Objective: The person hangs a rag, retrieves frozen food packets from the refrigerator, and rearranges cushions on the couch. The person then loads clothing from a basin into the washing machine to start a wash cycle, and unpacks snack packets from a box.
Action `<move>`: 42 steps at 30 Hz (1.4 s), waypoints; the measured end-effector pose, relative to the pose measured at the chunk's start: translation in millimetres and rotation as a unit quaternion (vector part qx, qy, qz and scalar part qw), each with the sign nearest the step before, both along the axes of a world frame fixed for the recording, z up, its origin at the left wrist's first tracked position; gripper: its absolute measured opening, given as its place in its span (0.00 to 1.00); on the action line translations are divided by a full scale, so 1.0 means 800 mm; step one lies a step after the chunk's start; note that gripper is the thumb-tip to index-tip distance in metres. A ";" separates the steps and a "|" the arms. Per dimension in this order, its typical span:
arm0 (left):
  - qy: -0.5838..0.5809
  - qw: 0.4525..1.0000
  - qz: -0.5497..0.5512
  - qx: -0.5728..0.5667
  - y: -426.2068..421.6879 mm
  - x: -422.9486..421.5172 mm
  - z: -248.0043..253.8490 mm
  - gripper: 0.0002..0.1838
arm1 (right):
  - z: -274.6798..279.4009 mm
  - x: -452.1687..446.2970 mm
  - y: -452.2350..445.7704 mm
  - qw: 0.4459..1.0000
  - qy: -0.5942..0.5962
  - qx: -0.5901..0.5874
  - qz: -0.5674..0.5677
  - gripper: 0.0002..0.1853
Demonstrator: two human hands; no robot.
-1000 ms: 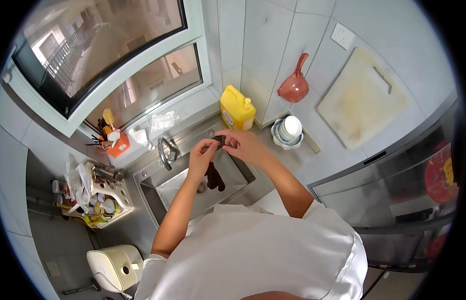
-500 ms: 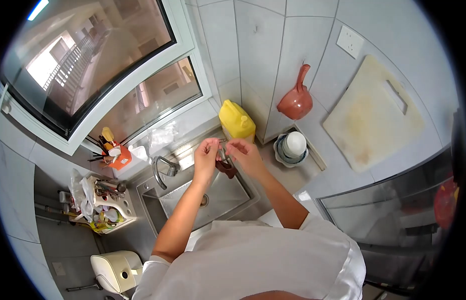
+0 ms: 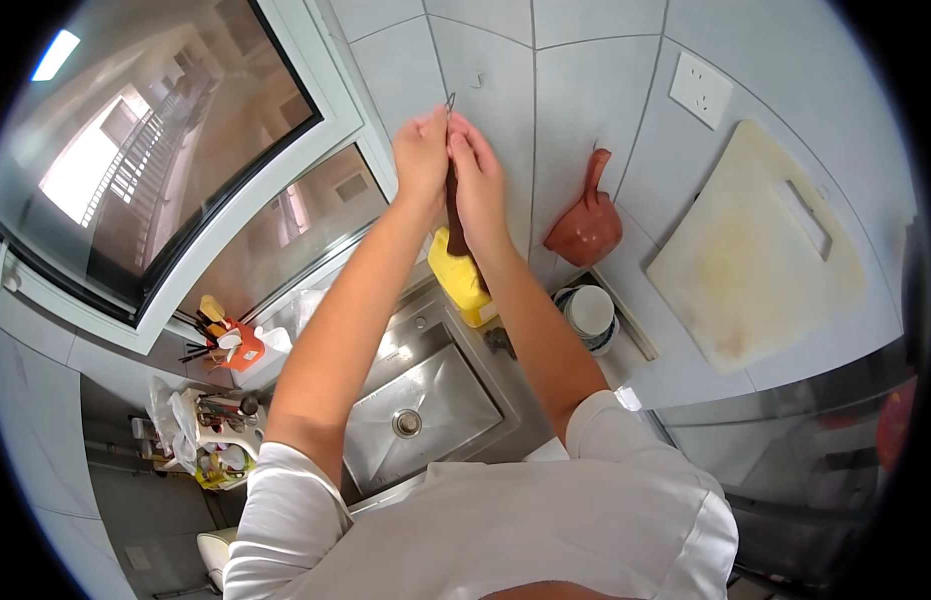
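Observation:
My left hand (image 3: 423,158) and my right hand (image 3: 476,175) are raised together in front of the tiled wall, fingers closed. Between them they hold a metal clip (image 3: 450,101), whose thin wire loop sticks up above the fingertips. A dark brown cloth (image 3: 454,215) hangs down from between my hands, partly hidden by my right hand and forearm. Just up and to the right of the loop, a small hook (image 3: 479,80) is fixed to the wall, apart from the clip. Exactly how each finger grips the clip is hidden.
Below are a steel sink (image 3: 426,400) and a yellow jug (image 3: 461,275). A red ladle-shaped scoop (image 3: 588,225) and a cutting board (image 3: 761,250) hang on the wall at right. Stacked bowls (image 3: 591,312) stand in the corner. An open window (image 3: 256,210) is at left.
Both hands have moved up from above the sink to the wall, close to the hook, carrying the clip and brown cloth. The view has shifted slightly.

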State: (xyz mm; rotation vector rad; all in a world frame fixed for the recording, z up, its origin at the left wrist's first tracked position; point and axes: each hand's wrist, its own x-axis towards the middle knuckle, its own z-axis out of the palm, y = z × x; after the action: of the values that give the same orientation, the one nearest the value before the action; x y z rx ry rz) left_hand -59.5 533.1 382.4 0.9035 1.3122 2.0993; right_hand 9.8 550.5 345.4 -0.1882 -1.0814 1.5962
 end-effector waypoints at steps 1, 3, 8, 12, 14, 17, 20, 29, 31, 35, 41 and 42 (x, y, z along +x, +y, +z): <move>-0.003 1.000 -0.004 -0.008 0.015 -0.005 0.008 0.13 | 0.003 -0.007 0.011 0.999 0.046 -0.004 0.001 0.21; -0.016 1.000 -0.001 -0.018 0.041 -0.011 0.019 0.14 | 0.005 -0.014 0.031 0.999 0.030 -0.017 0.000 0.21; -0.011 0.999 -0.025 -0.043 0.061 -0.022 0.018 0.14 | 0.002 -0.016 0.051 0.999 0.012 -0.042 0.010 0.22; 0.005 0.998 -0.045 -0.046 0.061 -0.028 0.005 0.16 | -0.015 -0.020 0.053 1.000 -0.002 -0.014 -0.016 0.23; -0.006 0.998 -0.045 -0.033 0.062 -0.028 -0.002 0.16 | -0.015 -0.015 0.047 1.000 -0.008 -0.004 -0.025 0.23; -0.023 0.998 -0.052 0.004 0.067 -0.028 -0.006 0.17 | -0.013 -0.016 0.042 0.999 0.003 0.006 -0.044 0.23; -0.020 0.998 -0.052 -0.003 0.066 -0.023 0.000 0.17 | -0.020 -0.021 0.045 0.999 0.007 -0.005 -0.054 0.24; 0.016 0.991 -0.080 -0.107 0.060 -0.032 -0.010 0.15 | -0.037 -0.015 0.042 0.997 -0.034 -0.010 -0.063 0.25; 0.017 0.991 -0.082 -0.104 0.057 -0.030 -0.019 0.13 | -0.043 -0.010 0.042 0.998 -0.041 -0.007 -0.046 0.25; 0.126 0.987 0.058 -0.078 0.025 -0.023 -0.090 0.09 | -0.082 0.002 0.013 0.985 -0.132 0.014 -0.106 0.26; 0.181 0.961 0.094 -0.186 -0.242 0.040 -0.229 0.05 | -0.177 0.051 -0.147 0.975 -0.209 0.058 0.046 0.13; 0.104 0.981 0.050 -0.159 -0.299 0.045 -0.283 0.05 | -0.211 0.053 -0.181 0.970 -0.216 0.037 0.110 0.10</move>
State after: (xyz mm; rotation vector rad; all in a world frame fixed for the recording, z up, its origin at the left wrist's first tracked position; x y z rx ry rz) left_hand -23.1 294.3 155.8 0.9503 1.7744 1.8291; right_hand 52.0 405.6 176.4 -0.3906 -1.5388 1.7540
